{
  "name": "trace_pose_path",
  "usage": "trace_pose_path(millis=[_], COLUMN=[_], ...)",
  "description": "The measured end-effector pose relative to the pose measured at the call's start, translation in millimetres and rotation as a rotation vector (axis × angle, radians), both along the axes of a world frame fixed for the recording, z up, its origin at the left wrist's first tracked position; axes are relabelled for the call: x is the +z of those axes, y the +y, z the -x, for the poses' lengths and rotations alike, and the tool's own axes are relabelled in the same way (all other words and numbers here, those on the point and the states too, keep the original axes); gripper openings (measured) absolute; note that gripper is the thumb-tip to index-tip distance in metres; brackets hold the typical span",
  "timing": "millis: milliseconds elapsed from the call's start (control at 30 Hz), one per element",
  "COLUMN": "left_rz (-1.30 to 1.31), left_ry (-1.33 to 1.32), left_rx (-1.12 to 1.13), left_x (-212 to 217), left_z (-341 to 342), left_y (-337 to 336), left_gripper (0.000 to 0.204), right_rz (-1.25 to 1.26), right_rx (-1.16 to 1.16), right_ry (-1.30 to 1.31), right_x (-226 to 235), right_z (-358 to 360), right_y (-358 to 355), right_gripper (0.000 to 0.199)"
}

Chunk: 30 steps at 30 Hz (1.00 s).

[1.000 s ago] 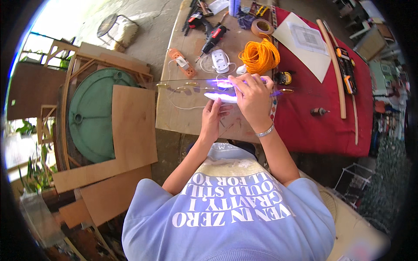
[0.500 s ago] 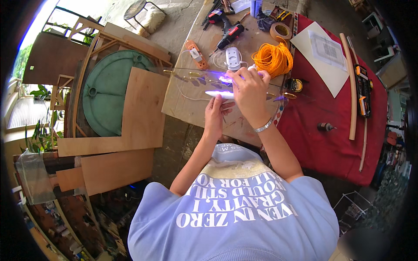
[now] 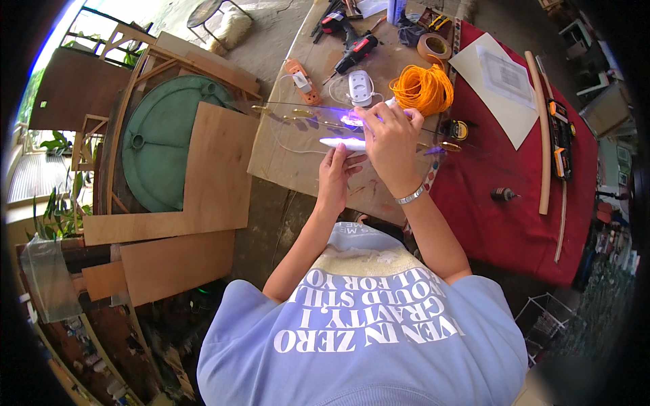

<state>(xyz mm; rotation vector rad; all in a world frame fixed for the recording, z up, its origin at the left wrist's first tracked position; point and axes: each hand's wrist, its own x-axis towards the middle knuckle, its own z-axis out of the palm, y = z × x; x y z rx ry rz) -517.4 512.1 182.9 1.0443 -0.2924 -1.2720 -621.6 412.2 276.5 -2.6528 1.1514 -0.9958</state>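
Observation:
My left hand [image 3: 334,177] is closed, its thumb and fingertips against a slim white pointed thing [image 3: 342,143] tinted purple by light. My right hand [image 3: 391,144], wearing a metal bracelet watch [image 3: 410,195], is just to the right with its fingers bent together. What they grip is mostly hidden behind the knuckles. A bright purple-white glow [image 3: 351,120] shows beside the right fingertips. Around both hands runs what looks like a thin clear strip or pane with brass-coloured fittings [image 3: 302,113] along it; its exact form is hard to see.
Beyond my hands lie a white power strip [image 3: 360,88], an orange power strip [image 3: 302,81], a cordless drill [image 3: 355,54], a coil of orange cord [image 3: 423,90] and a tape roll [image 3: 434,47]. A red cloth [image 3: 487,223] holds a wooden rod [image 3: 539,135]. Plywood [image 3: 217,162] stands left.
The view has shifted slightly, so the surroundings sit a little further left. Both hands keep nearly the same pose, and the purple glow stays on.

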Motion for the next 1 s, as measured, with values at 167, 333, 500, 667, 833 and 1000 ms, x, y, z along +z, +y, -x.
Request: trace_pose_path(millis=[167,333,500,667,833,1000], left_rz=[0.018,0.034,-0.003,0.010,-0.015,-0.006], left_ry=[0.028,0.076,0.104,0.134,0.128,0.134], left_rx=[-0.070,-0.177,-0.260,-0.343,-0.395,-0.417], left_x=[1.7,-0.5,-2.7,-2.0,-2.3,1.5], left_z=[-8.1,-19.3,-32.4,-43.1,-48.9,-50.5], left_y=[-4.9,-9.3,-10.3,-12.3,-15.4,-16.8], left_gripper=[0.040,0.035,0.032,0.031,0.031,0.031], right_rz=[0.010,0.045,0.058,0.048,0.032,0.054], right_rx=[-0.044,-0.125,-0.180,-0.229,-0.267,-0.285], right_ry=[0.002,0.030,0.023,0.029,0.032,0.037], right_x=[3.8,4.3,5.7,6.6,4.8,4.7], right_z=[-2.8,-8.0,-14.6,-19.1,-21.9,-22.9], right_y=[4.2,9.7,11.7,19.5,23.2,22.6], right_gripper=[0.027,0.030,0.028,0.029,0.026,0.026])
